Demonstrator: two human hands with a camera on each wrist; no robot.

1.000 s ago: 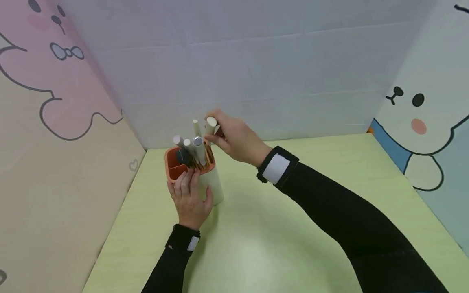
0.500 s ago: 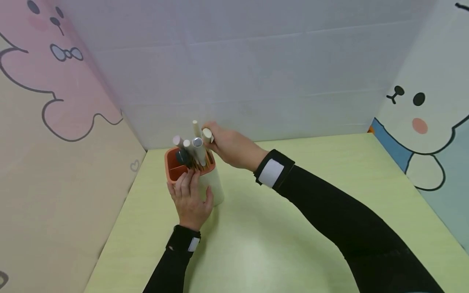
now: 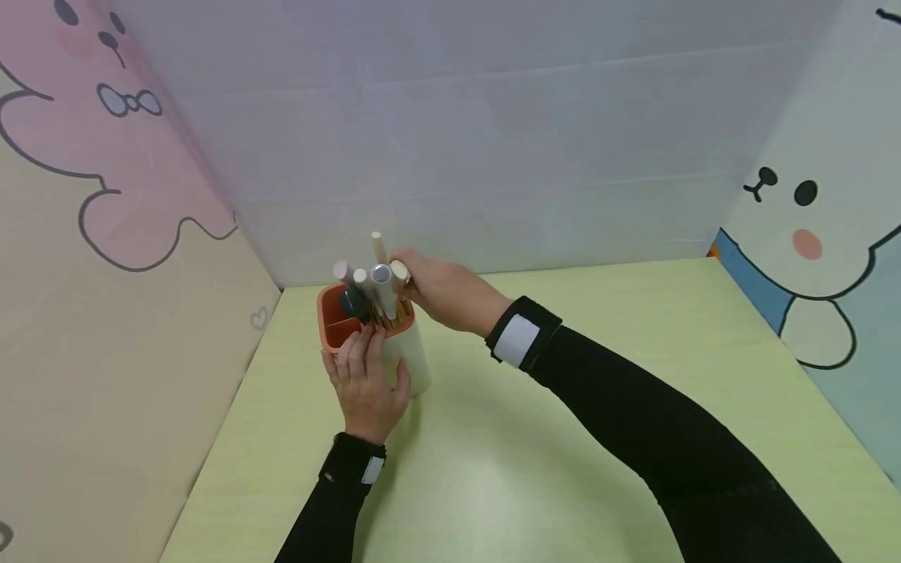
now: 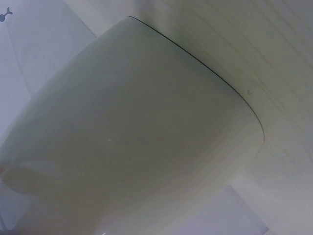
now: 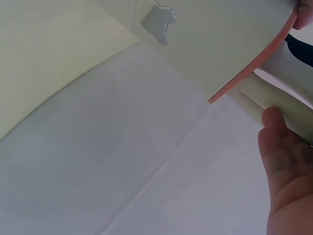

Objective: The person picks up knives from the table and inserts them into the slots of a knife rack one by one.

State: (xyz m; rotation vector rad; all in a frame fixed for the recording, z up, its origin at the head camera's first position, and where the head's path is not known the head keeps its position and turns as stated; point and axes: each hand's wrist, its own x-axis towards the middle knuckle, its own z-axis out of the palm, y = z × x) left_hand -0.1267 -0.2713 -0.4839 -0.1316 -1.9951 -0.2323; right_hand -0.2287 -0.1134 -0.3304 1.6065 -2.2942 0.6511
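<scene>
A white desk organizer with an orange rim stands upright on the table, holding several pale sticks like brush or pen handles. My left hand holds its near side, fingertips over the rim and thumb against the outside. My right hand grips a cream stick at the right back corner; in the head view its round end shows. The stick's lower part is inside the organizer, hidden. In the left wrist view the organizer's smooth wall fills most of the picture.
A dark item also stands in the organizer. The pale yellow-green table meets a light back wall close behind it. Cartoon-printed panels flank the table on the left and right.
My right hand has moved down and slightly left, lowering the cream stick further into the organizer. The left hand stays on the rim.
</scene>
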